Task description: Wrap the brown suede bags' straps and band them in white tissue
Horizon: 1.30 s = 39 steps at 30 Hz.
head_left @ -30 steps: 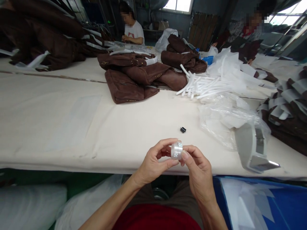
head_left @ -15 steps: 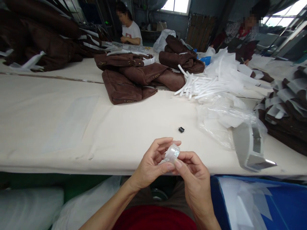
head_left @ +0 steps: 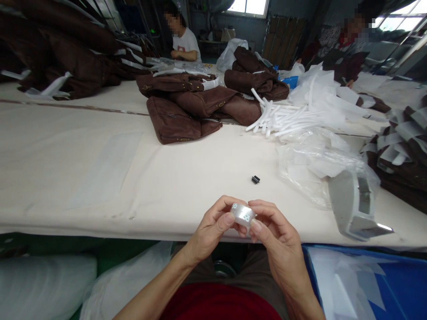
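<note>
Between both hands, just over the table's near edge, is a small roll of clear tape (head_left: 243, 215) with a pale printed pattern on it. My left hand (head_left: 216, 224) pinches its left side between thumb and fingers. On the right side, the thumb and fingers of my right hand (head_left: 275, 226) grip it too. A small black spool-like piece (head_left: 255, 179) lies on the table beyond the hands. To the right stands a grey tape dispenser (head_left: 350, 206), its metal tip pointing toward the near right.
Brown leather bags (head_left: 190, 111) lie mid-table, beside white foam tubes (head_left: 283, 118) and crumpled clear plastic (head_left: 307, 164). More brown bags are piled at far left and right. A blue bin (head_left: 400, 284) with white sheets sits below the edge. Two people work across the table.
The tape roll has been turned, so its outer band now faces me more levelly. Both hands have shifted slightly right and hold it by opposite sides. The view has moved a little.
</note>
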Tool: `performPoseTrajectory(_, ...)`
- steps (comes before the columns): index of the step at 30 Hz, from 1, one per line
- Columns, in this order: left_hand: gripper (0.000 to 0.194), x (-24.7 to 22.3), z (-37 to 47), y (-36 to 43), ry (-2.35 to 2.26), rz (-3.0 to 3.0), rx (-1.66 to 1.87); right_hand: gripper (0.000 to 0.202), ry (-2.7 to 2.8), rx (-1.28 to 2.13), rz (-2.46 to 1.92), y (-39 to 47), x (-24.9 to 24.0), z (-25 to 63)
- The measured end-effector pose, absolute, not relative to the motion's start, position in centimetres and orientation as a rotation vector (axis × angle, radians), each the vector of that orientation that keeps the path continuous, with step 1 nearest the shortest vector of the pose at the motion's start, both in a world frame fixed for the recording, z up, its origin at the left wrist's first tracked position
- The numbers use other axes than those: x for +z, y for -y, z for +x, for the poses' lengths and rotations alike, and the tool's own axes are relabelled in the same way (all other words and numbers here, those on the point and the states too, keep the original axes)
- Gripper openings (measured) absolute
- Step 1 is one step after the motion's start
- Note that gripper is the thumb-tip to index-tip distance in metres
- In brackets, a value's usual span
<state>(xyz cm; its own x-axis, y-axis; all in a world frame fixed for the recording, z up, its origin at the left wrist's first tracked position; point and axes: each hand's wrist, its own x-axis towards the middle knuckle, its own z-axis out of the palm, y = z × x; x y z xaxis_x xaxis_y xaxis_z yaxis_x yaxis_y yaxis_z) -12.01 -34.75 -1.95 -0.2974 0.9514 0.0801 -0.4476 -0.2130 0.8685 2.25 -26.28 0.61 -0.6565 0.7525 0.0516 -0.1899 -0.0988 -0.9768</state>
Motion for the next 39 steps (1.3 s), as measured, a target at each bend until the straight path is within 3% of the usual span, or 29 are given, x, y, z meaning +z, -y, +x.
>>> performPoseTrajectory(7,0.047,-2.1,-11.1,34.5,-1.007,0.577,1.821,0.021,1.325,2.096,-0.759,27.9,0.2,1.6)
performPoseTrajectory(11,0.049,-2.1,-10.7,34.7,-0.941,0.518,1.794,0.025,1.334,2.031,-0.766,28.4,0.2,1.3)
performPoseTrajectory(39,0.030,-3.9,-10.0,35.0,-1.151,0.706,1.829,0.011,1.235,1.928,-0.757,30.3,-0.7,0.6)
